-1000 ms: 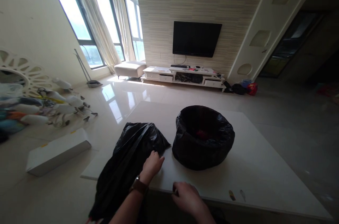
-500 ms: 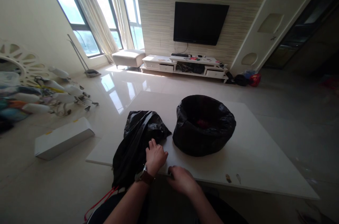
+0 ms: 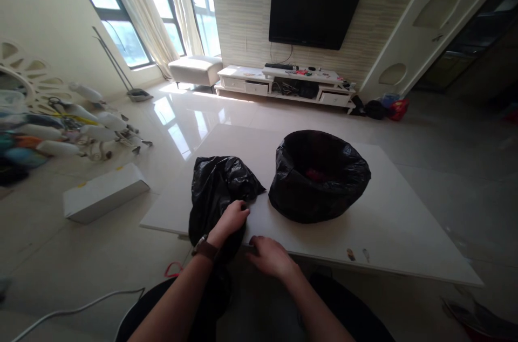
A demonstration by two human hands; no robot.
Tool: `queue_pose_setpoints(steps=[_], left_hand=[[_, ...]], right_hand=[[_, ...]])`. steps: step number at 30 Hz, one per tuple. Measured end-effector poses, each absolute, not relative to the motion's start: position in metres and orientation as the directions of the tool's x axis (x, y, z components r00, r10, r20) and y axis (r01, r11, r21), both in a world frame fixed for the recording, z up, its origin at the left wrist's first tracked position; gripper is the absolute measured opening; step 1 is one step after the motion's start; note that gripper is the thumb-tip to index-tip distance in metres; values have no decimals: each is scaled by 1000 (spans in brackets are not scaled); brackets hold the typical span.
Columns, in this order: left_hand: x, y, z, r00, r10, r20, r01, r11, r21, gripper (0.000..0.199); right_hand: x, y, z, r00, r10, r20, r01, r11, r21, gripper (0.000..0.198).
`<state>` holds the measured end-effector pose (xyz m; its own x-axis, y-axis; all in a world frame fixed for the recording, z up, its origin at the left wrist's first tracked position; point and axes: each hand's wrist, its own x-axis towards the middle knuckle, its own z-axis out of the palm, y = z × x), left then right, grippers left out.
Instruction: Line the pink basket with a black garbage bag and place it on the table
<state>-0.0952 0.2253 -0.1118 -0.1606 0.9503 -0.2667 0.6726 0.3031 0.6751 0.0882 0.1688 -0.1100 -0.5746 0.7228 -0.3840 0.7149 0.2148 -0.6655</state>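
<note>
A flattened black plastic bag lies across the table's near left edge, its lower end hanging over, with a red drawstring below. My left hand, a watch on its wrist, rests on the bag's right side, fingers curled down on the plastic. My right hand is at the table's front edge, right of the bag, with thumb and fingers bent together; what is between them is hidden. To the right stands a round bin covered in black plastic, open at the top, with something reddish inside.
The white table carries two small items near its front edge. A white box is on the floor at left, beside heaped clutter. A white cable runs along the floor. A TV cabinet stands at the back.
My left hand has slid up slightly, its fingers curling in. The bag's lower part is drawn up and bunched nearer the table edge. The camera view has tilted down a little.
</note>
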Motion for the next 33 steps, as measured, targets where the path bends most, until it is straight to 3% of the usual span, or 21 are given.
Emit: queue_pose_setpoints(steps=[4, 8, 13, 17, 21, 24, 28, 30, 33], left_hand=[[-87, 232, -98, -127, 974, -190, 432, 227, 873, 49], [-80, 229, -81, -129, 980, -148, 216, 174, 961, 51], [-78, 228, -69, -183, 982, -53, 74, 67, 995, 18], [-78, 227, -63, -320, 946, 54, 62, -36, 997, 19], [-75, 210, -56, -460, 855, 240, 137, -199, 970, 16], [-66, 188, -57, -267, 893, 363, 308, -278, 910, 17], [-44, 166, -69, 257, 937, 237, 555, -344, 757, 27], [-34, 163, -75, 315, 933, 172, 603, -337, 723, 24], [-26, 168, -80, 199, 974, 104, 700, -216, 681, 22]], right_hand=[[74, 167, -126, -616, 740, -272, 370, -33, -928, 69], [66, 167, -138, -502, 842, -199, 70, -190, -979, 98], [62, 172, -140, -395, 887, -240, -100, -301, -948, 76], [64, 179, -136, -263, 950, -166, -71, -190, -979, 36], [69, 186, -132, -92, 989, -118, -8, -120, -993, 24], [73, 189, -129, -9, 993, -122, -39, -122, -992, 28], [80, 195, -130, 100, 991, -89, -5, -89, -996, 31], [85, 198, -130, 154, 985, -78, 20, -82, -996, 34], [89, 201, -127, 190, 977, -99, 22, -105, -994, 37]])
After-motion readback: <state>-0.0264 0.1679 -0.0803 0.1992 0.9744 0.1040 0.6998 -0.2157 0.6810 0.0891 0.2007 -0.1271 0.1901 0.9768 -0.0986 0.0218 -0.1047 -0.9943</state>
